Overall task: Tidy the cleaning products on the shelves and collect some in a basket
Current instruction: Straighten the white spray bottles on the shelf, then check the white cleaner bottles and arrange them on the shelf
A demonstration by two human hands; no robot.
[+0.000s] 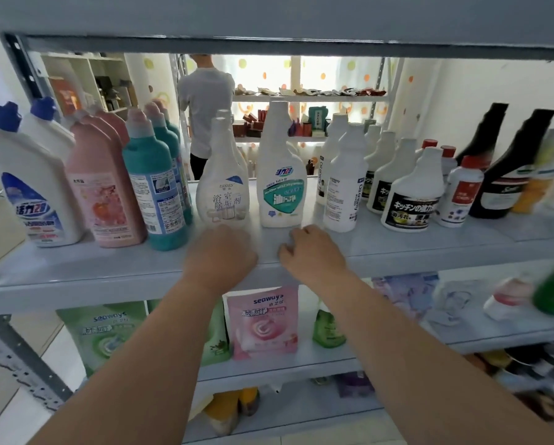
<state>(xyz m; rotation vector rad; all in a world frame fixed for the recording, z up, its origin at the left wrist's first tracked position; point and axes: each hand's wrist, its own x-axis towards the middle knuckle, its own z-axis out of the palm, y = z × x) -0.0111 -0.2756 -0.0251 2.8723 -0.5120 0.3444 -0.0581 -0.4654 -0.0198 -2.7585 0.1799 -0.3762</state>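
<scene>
Cleaning bottles stand in rows on a pale blue shelf. At its front middle are a white bathroom-cleaner bottle and a taller white bottle with a green label. My left hand is just in front of the bathroom-cleaner bottle, fingers curled downward, holding nothing that I can see. My right hand rests on the shelf in front of the green-label bottle, fingers loosely curled and empty. No basket is in view.
Left: white blue-capped, pink and teal bottles. Right: white bottles with black labels and dark bottles. Pouches, one pink, fill the shelf below. The upper shelf hangs close overhead. A person stands behind.
</scene>
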